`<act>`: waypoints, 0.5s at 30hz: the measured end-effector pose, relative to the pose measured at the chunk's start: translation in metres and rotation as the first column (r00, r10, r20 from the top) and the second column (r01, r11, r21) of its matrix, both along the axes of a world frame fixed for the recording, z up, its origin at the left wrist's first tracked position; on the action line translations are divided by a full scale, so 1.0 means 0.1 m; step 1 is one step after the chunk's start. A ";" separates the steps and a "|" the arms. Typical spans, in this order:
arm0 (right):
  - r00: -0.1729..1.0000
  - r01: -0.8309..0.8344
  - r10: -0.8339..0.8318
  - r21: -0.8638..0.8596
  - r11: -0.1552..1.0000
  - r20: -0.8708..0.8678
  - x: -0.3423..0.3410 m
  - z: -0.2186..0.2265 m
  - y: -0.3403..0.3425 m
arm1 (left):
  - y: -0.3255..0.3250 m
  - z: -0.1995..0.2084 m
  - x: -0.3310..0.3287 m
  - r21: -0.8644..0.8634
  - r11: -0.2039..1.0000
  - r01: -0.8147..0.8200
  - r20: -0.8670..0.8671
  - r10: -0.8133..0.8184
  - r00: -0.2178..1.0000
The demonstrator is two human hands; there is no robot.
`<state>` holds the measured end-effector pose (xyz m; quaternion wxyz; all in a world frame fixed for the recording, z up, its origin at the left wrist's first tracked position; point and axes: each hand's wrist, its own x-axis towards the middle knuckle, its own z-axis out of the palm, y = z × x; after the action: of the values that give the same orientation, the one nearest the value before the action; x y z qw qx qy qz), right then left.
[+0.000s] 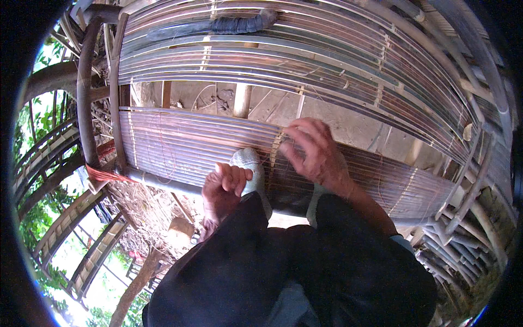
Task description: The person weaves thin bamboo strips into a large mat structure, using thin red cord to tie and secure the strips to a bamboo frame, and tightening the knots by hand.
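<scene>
My left hand (224,188) is closed, its fingers curled in beside my left foot in a pale sock (248,163). Whatever it may hold is hidden. Higher and to the right, my right hand (313,150) is bent and a little blurred, fingers drawn together over the slats. I cannot make out what is between them. Just left of its fingertips, a pale woven binding (276,146) crosses the lower panel of thin slats (185,139). A thin reddish strand (264,161) shows faintly between my hands, and I cannot tell which hand it reaches.
A second slatted panel (256,57) lies farther off, with a dark tool with a black-wrapped handle (242,23) on it. Round poles (87,92) frame the left side. Red cords (106,174) hang at the lower left corner. Cut poles (452,250) are stacked at right.
</scene>
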<state>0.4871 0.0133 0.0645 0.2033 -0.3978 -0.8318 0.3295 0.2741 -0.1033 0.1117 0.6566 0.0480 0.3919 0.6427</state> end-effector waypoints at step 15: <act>0.967 -0.250 0.240 -0.131 0.959 -0.090 -0.30 -0.03 -0.37 | -0.26 0.16 0.02 -0.127 0.992 0.001 -0.118 -0.016 0.993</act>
<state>0.4573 -0.0233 0.0616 0.1625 -0.2927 -0.8413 0.4244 0.2760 -0.1295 0.1278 0.6365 0.0462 0.4701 0.6097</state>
